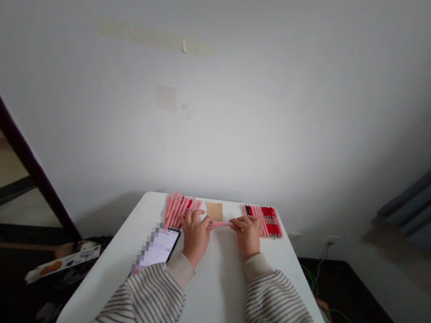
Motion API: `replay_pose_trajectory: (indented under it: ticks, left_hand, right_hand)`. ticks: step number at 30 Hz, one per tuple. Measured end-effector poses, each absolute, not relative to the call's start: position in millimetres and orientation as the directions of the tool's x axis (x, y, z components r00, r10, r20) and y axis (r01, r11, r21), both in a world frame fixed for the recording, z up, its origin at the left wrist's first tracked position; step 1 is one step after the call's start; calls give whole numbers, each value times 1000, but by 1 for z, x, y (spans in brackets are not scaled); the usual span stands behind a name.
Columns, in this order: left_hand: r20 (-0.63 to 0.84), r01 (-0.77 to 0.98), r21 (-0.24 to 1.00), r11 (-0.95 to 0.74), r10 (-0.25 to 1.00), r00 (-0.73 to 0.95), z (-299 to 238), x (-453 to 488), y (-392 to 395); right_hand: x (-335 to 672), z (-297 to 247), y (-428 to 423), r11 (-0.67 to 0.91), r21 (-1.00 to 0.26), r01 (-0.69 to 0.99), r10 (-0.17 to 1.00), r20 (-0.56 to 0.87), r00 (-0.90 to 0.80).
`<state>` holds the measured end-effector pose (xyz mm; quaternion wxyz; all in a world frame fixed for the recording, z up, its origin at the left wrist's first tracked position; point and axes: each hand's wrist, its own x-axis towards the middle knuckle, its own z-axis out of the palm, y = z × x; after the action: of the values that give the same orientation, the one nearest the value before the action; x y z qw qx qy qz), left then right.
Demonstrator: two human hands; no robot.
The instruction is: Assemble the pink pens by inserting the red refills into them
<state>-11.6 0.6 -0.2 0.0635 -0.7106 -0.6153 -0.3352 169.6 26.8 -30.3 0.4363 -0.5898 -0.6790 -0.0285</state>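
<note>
Pink pens are fanned in a loose group at the far edge of a white table, left of centre, with a few red pens among them. A second group of red and pink pens is laid side by side along the far edge to the right, and a dark pen lies at its left end. Between the two groups, a small kraft-paper card is placed flat on the tabletop. A single pink pen is held crosswise between the two hands, just on the near side of the card. It is pinched at its left end by the fingers and thumb of the left hand, and at its right end by those of the right hand; the fingers of both hands are pressed together rather than spread, though the grip appears small and somewhat dim from this view. A smartphone with a lit, partly pixelated screen is laid on the table just left of the left hand. Both forearms are covered by striped sleeves that rest over the near part of the table. A white wall rises behind the table, and grey curtains hang at the far right. A printed cardboard package lies on the dark floor to the left.
</note>
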Motion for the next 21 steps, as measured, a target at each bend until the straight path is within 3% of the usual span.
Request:
replay_pose_trajectory:
  ticks: [21]
  left_hand:
    - [561, 907, 338, -251, 827, 19, 2, -13, 0]
  right_hand:
    - [170, -30, 27, 309, -493, 813, 778, 623, 81]
